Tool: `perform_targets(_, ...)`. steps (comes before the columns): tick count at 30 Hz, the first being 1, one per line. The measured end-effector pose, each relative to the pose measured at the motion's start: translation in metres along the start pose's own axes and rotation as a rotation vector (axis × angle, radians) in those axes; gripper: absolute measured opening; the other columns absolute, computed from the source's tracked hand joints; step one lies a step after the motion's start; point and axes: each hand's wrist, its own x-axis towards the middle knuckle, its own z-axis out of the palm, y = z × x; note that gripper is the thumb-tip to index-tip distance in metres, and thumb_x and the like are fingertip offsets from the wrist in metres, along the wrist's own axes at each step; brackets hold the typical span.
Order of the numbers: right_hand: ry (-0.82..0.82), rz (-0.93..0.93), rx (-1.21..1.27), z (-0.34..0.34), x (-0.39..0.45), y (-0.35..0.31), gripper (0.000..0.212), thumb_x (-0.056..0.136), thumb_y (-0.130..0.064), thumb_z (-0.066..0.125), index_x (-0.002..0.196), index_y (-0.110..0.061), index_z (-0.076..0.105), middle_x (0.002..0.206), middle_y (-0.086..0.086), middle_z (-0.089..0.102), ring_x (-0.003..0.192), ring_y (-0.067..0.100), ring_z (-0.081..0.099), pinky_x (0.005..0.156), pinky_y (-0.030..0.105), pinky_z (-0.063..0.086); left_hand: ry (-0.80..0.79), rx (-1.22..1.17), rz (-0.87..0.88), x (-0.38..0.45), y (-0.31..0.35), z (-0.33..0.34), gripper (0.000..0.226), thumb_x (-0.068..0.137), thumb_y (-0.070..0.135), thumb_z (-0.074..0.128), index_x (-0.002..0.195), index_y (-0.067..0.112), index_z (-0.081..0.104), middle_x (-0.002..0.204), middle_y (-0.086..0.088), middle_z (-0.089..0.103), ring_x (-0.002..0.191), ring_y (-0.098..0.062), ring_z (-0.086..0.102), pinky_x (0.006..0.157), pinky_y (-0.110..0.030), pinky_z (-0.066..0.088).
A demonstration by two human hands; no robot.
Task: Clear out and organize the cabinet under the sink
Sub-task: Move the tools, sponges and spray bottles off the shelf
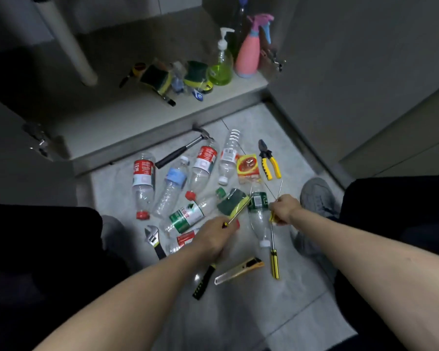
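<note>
I crouch before the open sink cabinet (pixel 178 107). My left hand (pixel 214 234) grips a yellow-handled screwdriver (pixel 238 211) whose shaft points up and right over a green and yellow sponge (pixel 232 202). My right hand (pixel 284 209) grips a second yellow-handled screwdriver (pixel 279 190), shaft pointing up. Several empty plastic bottles (pixel 143 183) lie scattered on the tiled floor ahead of my hands. On the cabinet floor stand a green soap pump bottle (pixel 221 64), a pink spray bottle (pixel 249 51) and sponges (pixel 157 78).
On the floor lie a hammer (pixel 183 148), yellow pliers (pixel 270 160), an adjustable wrench (pixel 153 240), a box cutter (pixel 238 271), a third screwdriver (pixel 274 259), a black and yellow handle (pixel 203 282) and an orange packet (pixel 247 168). A drain pipe (pixel 69 44) stands in the cabinet. My shoes and knees flank the pile.
</note>
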Motion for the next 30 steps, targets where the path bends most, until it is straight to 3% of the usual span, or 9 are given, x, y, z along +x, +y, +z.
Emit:
perform_targets(4, -0.032, 0.116, 0.090, 0.031, -0.030, 0.045, 0.014, 0.095, -0.009, 0.056, 0.096, 0.003, 0.064, 0.097, 0.026, 0.070, 0.085, 0.039, 0.073, 0.077, 0.050, 0.062, -0.080, 0.047, -0.132, -0.031, -0.045, 0.040, 0.033, 0.093, 0.039, 0.054, 0.080, 0.011, 0.066, 0.078, -0.006, 0.069, 0.070, -0.021, 0.062, 0.066, -0.037, 0.054)
perform_targets(6, -0.035, 0.159, 0.082, 0.052, -0.050, 0.065, 0.017, 0.094, -0.009, 0.056, 0.103, 0.002, 0.065, 0.108, 0.027, 0.069, 0.092, 0.039, 0.071, 0.078, 0.043, 0.061, -0.093, 0.072, -0.223, -0.048, -0.065, 0.052, 0.030, 0.091, 0.037, 0.056, 0.087, 0.011, 0.071, 0.085, -0.009, 0.073, 0.072, -0.024, 0.066, 0.058, -0.028, 0.048)
perform_targets(8, -0.077, 0.177, -0.046, 0.073, -0.070, 0.078, 0.026, 0.092, -0.015, 0.055, 0.114, -0.003, 0.063, 0.116, 0.021, 0.067, 0.101, 0.036, 0.068, 0.080, 0.036, 0.056, -0.041, 0.111, -0.320, -0.065, -0.088, 0.058, 0.024, 0.093, 0.034, 0.056, 0.089, 0.016, 0.071, 0.092, -0.007, 0.073, 0.083, -0.025, 0.068, 0.059, -0.025, 0.044)
perform_targets(10, -0.130, 0.153, -0.173, 0.092, -0.084, 0.085, 0.031, 0.092, -0.017, 0.050, 0.121, -0.009, 0.060, 0.119, 0.016, 0.066, 0.105, 0.034, 0.066, 0.078, 0.029, 0.051, 0.041, 0.096, -0.393, -0.077, -0.110, 0.060, 0.020, 0.095, 0.025, 0.055, 0.095, 0.017, 0.072, 0.098, -0.008, 0.073, 0.096, -0.029, 0.067, 0.074, -0.029, 0.049)
perform_targets(14, -0.175, 0.066, -0.300, 0.123, -0.097, 0.088, 0.023, 0.094, -0.019, 0.044, 0.109, -0.014, 0.061, 0.118, 0.013, 0.068, 0.108, 0.033, 0.065, 0.079, 0.028, 0.046, 0.177, -0.063, -0.543, -0.080, -0.134, 0.053, 0.021, 0.095, 0.014, 0.056, 0.101, 0.009, 0.076, 0.106, -0.013, 0.073, 0.105, -0.028, 0.066, 0.083, -0.026, 0.048)
perform_targets(17, -0.194, 0.033, -0.319, 0.146, -0.107, 0.090, 0.025, 0.093, -0.024, 0.049, 0.113, -0.016, 0.061, 0.120, 0.011, 0.066, 0.111, 0.032, 0.063, 0.085, 0.031, 0.048, 0.264, -0.207, -0.665, -0.075, -0.146, 0.049, 0.017, 0.089, 0.009, 0.065, 0.102, 0.003, 0.074, 0.111, -0.017, 0.072, 0.109, -0.030, 0.065, 0.091, -0.028, 0.050)
perform_targets(21, -0.295, -0.026, -0.339, 0.177, -0.119, 0.091, 0.024, 0.091, -0.025, 0.053, 0.110, -0.016, 0.066, 0.118, 0.010, 0.067, 0.111, 0.031, 0.063, 0.090, 0.034, 0.050, 0.275, -0.232, -0.734, -0.071, -0.154, 0.053, 0.022, 0.088, 0.007, 0.069, 0.110, 0.003, 0.071, 0.122, -0.017, 0.067, 0.117, -0.030, 0.061, 0.104, -0.031, 0.045)
perform_targets(26, -0.378, -0.169, -0.461, 0.200, -0.129, 0.098, 0.028, 0.093, -0.028, 0.051, 0.118, -0.017, 0.060, 0.123, 0.009, 0.063, 0.113, 0.030, 0.061, 0.090, 0.037, 0.051, 0.221, -0.119, -0.763, -0.066, -0.160, 0.047, 0.027, 0.085, 0.022, 0.071, 0.111, 0.013, 0.069, 0.116, -0.011, 0.069, 0.113, -0.026, 0.063, 0.097, -0.028, 0.048)
perform_targets(30, -0.293, -0.235, -0.508, 0.189, -0.122, 0.103, 0.026, 0.095, -0.035, 0.048, 0.111, -0.021, 0.064, 0.116, 0.005, 0.066, 0.106, 0.028, 0.063, 0.082, 0.035, 0.051, 0.195, 0.037, -0.759, -0.062, -0.152, 0.037, 0.024, 0.086, 0.033, 0.067, 0.104, 0.017, 0.068, 0.109, -0.009, 0.071, 0.104, -0.027, 0.066, 0.090, -0.032, 0.053)
